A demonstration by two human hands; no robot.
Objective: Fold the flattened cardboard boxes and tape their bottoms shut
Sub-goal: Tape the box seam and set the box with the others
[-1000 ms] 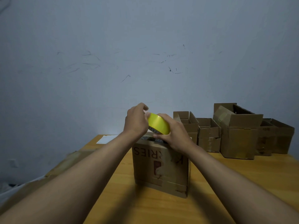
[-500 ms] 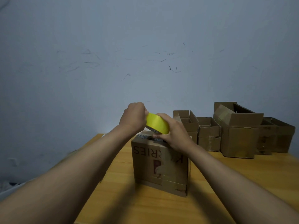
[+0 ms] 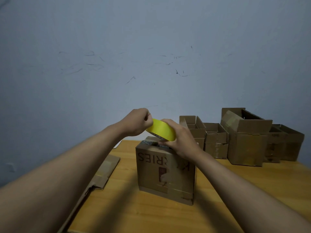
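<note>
Fingers [image 3: 165,122] of the right hand [image 3: 180,140] curl around the yellow tape roll [image 3: 161,129], holding it tilted just above the upside-down cardboard box [image 3: 165,172]. Beside it, the left hand [image 3: 137,121] is curled, pinching at the roll's upper edge. That box stands on the wooden tabletop [image 3: 151,216], flattened cardboard [image 3: 102,174] lies to its left, and folded boxes [image 3: 242,137] line the wall at right.

Wooden table [image 3: 168,217]; scuffed grey-blue wall [image 3: 117,47] behind it; white paper sheet [image 3: 117,145] at the table's far-left edge.
</note>
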